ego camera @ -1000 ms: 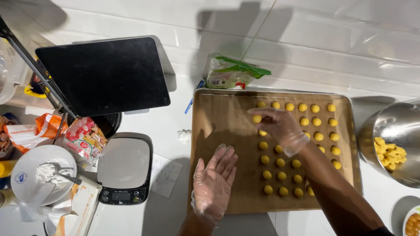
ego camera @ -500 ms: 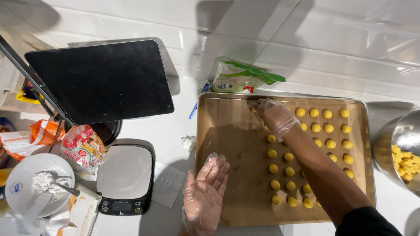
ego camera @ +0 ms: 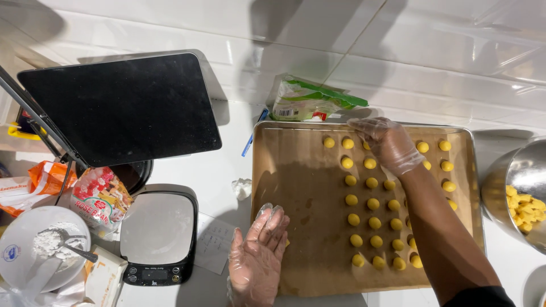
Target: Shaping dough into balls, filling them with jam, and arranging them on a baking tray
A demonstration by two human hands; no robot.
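Right hand point(ego camera: 388, 143), gloved, reaching across to the far edge of the baking tray point(ego camera: 296, 187), fingers curled down among the top row of yellow dough balls point(ego camera: 371, 201); whether that grip has hold of a ball cannot be told. Left hand point(ego camera: 259, 254), gloved too, flat and spread open on the tray's near left corner, holding nothing. Right of the tray on the white table point(ego camera: 227, 165), a metal bowl point(ego camera: 515, 187) with more yellow pieces; left of it, a kitchen scale point(ego camera: 158, 236) and a dark tablet point(ego camera: 122, 105).
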